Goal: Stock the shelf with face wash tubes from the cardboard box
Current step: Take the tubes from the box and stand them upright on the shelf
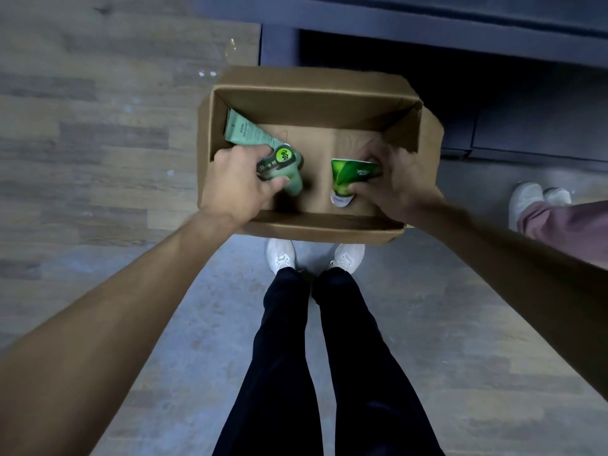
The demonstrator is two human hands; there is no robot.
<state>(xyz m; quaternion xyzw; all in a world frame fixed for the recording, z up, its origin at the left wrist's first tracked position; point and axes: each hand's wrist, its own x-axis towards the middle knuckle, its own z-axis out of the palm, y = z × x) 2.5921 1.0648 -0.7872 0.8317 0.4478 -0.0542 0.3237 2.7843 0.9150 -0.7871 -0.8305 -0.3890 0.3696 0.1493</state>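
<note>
Face wash tubes lie inside the open cardboard box [316, 93] on the floor: the left hand [237, 185] grips what looks like two dark-green tubes [283, 169], the right hand [394, 182] pinches a bright-green tube [345, 176].

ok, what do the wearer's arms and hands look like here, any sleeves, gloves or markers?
Both forearms are bare right up to the bottom edge of the picture: no sleeves in view. The left hand and right hand are bare too, with no gloves, rings, watch, straps or tracking markers visible.
</note>
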